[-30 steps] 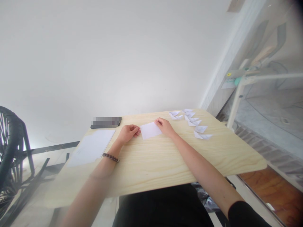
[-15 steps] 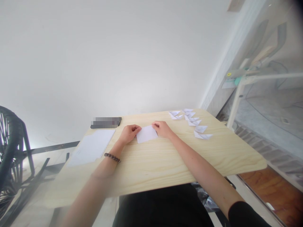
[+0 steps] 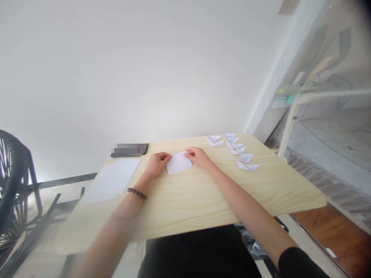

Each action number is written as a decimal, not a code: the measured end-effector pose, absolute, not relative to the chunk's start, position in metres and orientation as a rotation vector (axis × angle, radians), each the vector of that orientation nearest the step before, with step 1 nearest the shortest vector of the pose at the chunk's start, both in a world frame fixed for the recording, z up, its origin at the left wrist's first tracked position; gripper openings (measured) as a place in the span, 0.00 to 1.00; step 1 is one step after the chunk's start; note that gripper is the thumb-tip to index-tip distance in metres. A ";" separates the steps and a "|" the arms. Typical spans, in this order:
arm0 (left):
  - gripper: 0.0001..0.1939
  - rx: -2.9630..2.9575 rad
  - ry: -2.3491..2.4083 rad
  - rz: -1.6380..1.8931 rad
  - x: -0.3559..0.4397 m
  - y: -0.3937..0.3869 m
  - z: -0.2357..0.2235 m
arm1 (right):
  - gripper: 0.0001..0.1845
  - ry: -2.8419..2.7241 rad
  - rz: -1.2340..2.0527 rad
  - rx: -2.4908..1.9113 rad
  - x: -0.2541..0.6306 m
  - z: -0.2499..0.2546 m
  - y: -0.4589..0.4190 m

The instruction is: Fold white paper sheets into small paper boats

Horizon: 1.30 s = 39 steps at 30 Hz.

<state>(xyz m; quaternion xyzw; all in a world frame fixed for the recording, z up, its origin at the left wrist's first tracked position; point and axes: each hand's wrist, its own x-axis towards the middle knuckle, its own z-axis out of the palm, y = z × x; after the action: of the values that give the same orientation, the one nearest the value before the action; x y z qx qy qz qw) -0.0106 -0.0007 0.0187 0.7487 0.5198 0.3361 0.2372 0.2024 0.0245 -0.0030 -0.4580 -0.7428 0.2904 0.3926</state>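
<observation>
Pinching the upper left corner of a small white sheet between thumb and fingers, the left hand is occupying a place just left of the frame's centre, below mid-height. Opposite it, just right of centre, the right hand is gripping the sheet near its upper right corner, also with thumb and bent fingers. The sheet is spanning the gap between both hands, over the middle of a pale wood-grained table; whether its lower edge is touching the tabletop, I cannot tell. A bracelet of dark beads is circling the left wrist.

Towards the left of the frame, larger white paper is lying on the table, and just above it a dark flat object is resting near the table's far edge, its surface blurred into blocks. Right of centre, several folded white paper pieces with pointed ends are lying in a loose row, running from the far edge down towards the right. A dark chair is standing at the left border, a white metal frame is rising at the right, and a plain pale wall is filling most of the upper frame.
</observation>
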 end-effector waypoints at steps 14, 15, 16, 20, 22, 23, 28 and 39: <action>0.16 2.356 1.454 0.723 -0.010 0.002 0.015 | 0.09 -1.950 0.558 -1.126 0.198 -0.004 0.021; 0.16 2.384 1.462 0.710 -0.011 0.003 0.014 | 0.10 -1.978 0.567 -1.112 0.198 -0.004 0.021; 0.16 2.408 1.472 0.702 -0.011 0.004 0.013 | 0.11 -2.007 0.581 -1.100 0.199 -0.004 0.020; 0.16 2.494 1.510 0.730 -0.014 0.006 0.006 | 0.15 -2.091 0.609 -1.066 0.199 -0.003 0.019; 0.16 2.546 1.502 0.764 -0.015 0.007 0.003 | 0.15 -2.109 0.605 -1.041 0.200 -0.003 0.019; 0.16 2.575 1.488 0.769 -0.015 0.006 0.002 | 0.15 -2.111 0.602 -1.025 0.200 -0.003 0.019; 0.17 2.662 1.433 0.697 -0.015 0.005 0.004 | 0.15 -2.078 0.653 -0.958 0.200 -0.005 0.019; 0.17 2.656 1.504 0.583 -0.011 0.000 0.011 | 0.12 -2.168 0.660 -0.860 0.199 0.003 0.014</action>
<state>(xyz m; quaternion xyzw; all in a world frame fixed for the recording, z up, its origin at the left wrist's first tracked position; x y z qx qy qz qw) -0.0110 0.0005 0.0112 0.8546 0.4840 0.1876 0.0171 0.1988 0.0136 0.0035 -0.3323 -0.8374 0.2548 0.3512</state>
